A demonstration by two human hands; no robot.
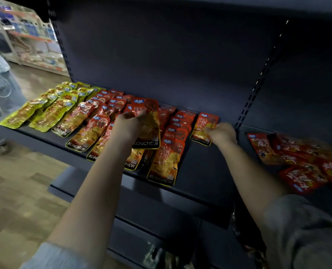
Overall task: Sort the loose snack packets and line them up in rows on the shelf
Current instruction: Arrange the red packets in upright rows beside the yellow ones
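Reaching in from the shelf's (204,183) front edge, both forearms bare. Left hand (128,125) curled round an orange-red packet (149,123), lifted clear above the rows, long axis running front to back, label end toward the back panel. Right hand (222,133) pinching the near right corner of a single packet (205,129) lying flat toward the shelf's right end, just right of the last full row, also lengthwise front to back. Judged as the start of a new row: single packet as its rearmost piece, bare shelf in front of it down to the front edge. Held packet up and left of that gap, so likely to travel rightward and down; left grip carrying it, right grip nearer the gap and steadying the marker piece. Left of both, orange-red rows (171,144) overlapping like shingles; farther left, yellow-green rows (50,109) out to the shelf's left end. Loose red packets (301,164) heaped on the neighbouring shelf bay to the right, unsorted.
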